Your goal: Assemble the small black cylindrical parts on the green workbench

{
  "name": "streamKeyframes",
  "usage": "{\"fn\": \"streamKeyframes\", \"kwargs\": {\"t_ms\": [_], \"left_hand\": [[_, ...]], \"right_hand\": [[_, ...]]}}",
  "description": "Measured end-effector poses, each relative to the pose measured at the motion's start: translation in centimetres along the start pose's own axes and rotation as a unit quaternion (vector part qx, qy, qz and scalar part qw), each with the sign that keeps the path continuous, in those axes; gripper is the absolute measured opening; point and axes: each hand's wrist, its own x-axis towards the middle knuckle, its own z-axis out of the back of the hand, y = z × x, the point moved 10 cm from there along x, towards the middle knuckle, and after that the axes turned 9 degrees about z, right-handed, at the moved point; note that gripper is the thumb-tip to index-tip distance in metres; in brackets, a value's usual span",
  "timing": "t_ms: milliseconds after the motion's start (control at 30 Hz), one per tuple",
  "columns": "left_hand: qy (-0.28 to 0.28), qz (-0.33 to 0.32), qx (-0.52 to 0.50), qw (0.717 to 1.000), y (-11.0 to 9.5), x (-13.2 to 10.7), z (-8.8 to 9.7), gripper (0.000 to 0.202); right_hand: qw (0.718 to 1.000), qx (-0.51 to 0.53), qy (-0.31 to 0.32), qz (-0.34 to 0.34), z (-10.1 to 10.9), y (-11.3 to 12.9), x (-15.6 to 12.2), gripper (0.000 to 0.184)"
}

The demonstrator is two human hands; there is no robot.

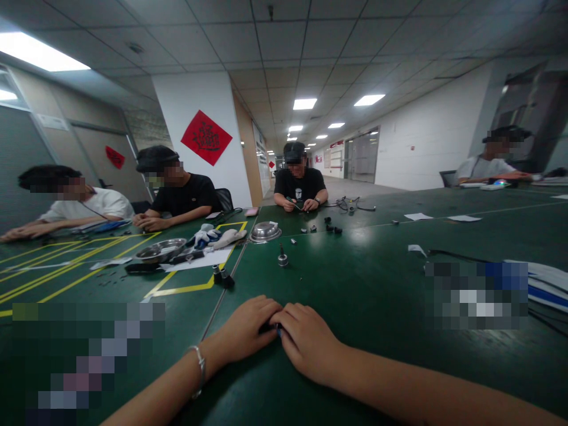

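Note:
My left hand [248,326], with a silver bracelet [199,371] at its wrist, meets my right hand [307,338] just above the green table [355,284]. The fingers of both are curled in and touch at the tips. Between them a sliver of something small, dark and bluish [278,329] shows; the fingers hide most of it. Beyond my hands a round metal part with a thin stem [283,258] stands upright. To the left of it are two black and silver cylindrical pieces [223,276].
An upturned metal bowl [265,231], another metal bowl [160,251] and gloves [208,235] lie at the far left. Several small black parts [332,228] are scattered ahead. A person [300,188] opposite handles a tool; others sit left and far right. A blue-white bundle [545,283] lies at right.

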Motion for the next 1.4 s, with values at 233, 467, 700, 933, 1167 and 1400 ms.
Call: {"fn": "streamKeyframes", "kwargs": {"t_ms": [233,467,700,933,1167,1400], "left_hand": [[-0.008,-0.006,-0.005,1.000,0.1,-0.1,0.0,0.006],[-0.009,0.001,-0.021,1.000,0.2,-0.1,0.1,0.012],[-0.015,0.010,-0.100,0.995,0.7,-0.5,0.6,0.033],[-0.057,0.002,-0.110,0.992,1.0,-0.7,1.0,0.040],[-0.023,0.046,-0.154,0.987,2.6,-0.5,-0.6,0.027],[-0.015,0.055,-0.229,0.972,2.7,0.1,-0.5,0.032]], "right_hand": [[1.000,-0.002,-0.008,0.013,0.1,0.2,0.0,0.021],[1.000,0.005,-0.016,0.005,0.1,0.1,0.0,0.020],[0.999,0.021,-0.027,-0.025,-0.1,-0.9,-0.1,0.017],[0.999,0.016,-0.038,-0.026,0.3,-0.8,-0.1,0.018],[0.992,0.049,-0.074,-0.089,1.3,-1.7,-0.3,0.019],[0.991,0.054,-0.081,-0.087,1.5,-1.6,-0.2,0.018]]}}
